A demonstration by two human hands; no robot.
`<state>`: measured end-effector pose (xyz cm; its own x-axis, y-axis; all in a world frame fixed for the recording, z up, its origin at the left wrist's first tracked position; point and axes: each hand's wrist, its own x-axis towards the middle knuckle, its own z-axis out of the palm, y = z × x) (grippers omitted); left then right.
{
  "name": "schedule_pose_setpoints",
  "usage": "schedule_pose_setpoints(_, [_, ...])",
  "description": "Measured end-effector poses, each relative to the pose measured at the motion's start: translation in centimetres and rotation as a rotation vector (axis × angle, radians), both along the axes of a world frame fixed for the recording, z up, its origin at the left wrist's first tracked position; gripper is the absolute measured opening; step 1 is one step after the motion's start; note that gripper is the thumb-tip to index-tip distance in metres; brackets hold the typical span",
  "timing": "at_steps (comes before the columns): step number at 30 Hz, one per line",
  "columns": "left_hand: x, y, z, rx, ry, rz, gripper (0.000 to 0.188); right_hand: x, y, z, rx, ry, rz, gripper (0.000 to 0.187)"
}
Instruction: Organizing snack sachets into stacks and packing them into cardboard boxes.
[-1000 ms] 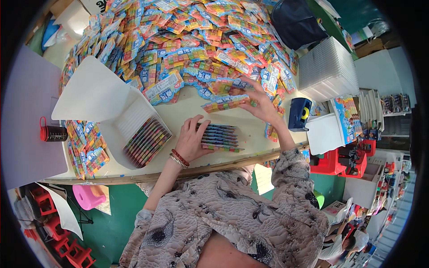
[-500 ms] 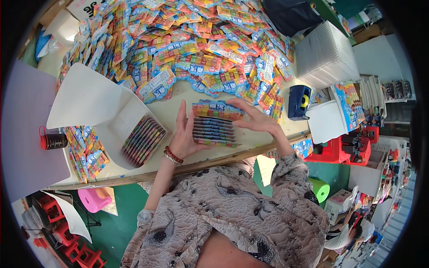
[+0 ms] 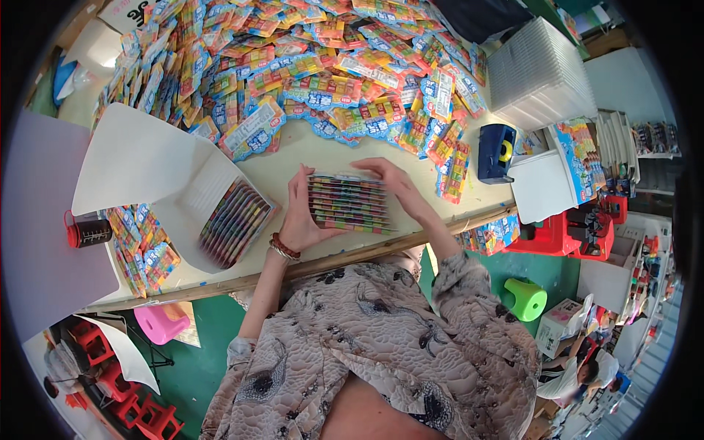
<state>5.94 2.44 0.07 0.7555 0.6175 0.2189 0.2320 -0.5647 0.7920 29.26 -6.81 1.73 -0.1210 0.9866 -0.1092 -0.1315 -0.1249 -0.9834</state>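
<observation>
Above the near edge of the table I hold a stack of flat, colourful packets (image 3: 348,204) with their edges turned up in layers. My left hand (image 3: 299,220) grips its left side, thumb along the near edge and fingers raised at the far corner. Curled over the far right corner is my right hand (image 3: 392,183), its fingertips on the stack. To the left, an open white carton (image 3: 192,220) contains a similar row of packets (image 3: 236,224); its broad flap (image 3: 128,158) stands up behind.
A big heap of loose packets (image 3: 315,88) covers the far table. Clear plastic trays (image 3: 543,73) are stacked at the far right, near a dark blue tape dispenser (image 3: 496,154). A red-capped bottle (image 3: 88,232) stands left. The wooden table edge (image 3: 411,242) runs before me.
The top packet, face up and tilted before, no longer shows that way; the stack now presents only layered edges. My right hand has shifted left and inward over the far corner.
</observation>
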Motion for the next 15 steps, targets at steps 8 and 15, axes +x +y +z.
schedule_pose_setpoints(8, [0.1, -0.5, -1.0, -0.175, -0.182, -0.006, 0.15, -5.6, -4.6, -2.5, -0.016, -0.096, -0.544, 0.062])
schedule_pose_setpoints(15, [-0.4, -0.6, -2.1, -0.142, -0.186, -0.071, 0.143, -6.2, -2.6, -2.2, 0.178, -0.306, -0.794, 0.059])
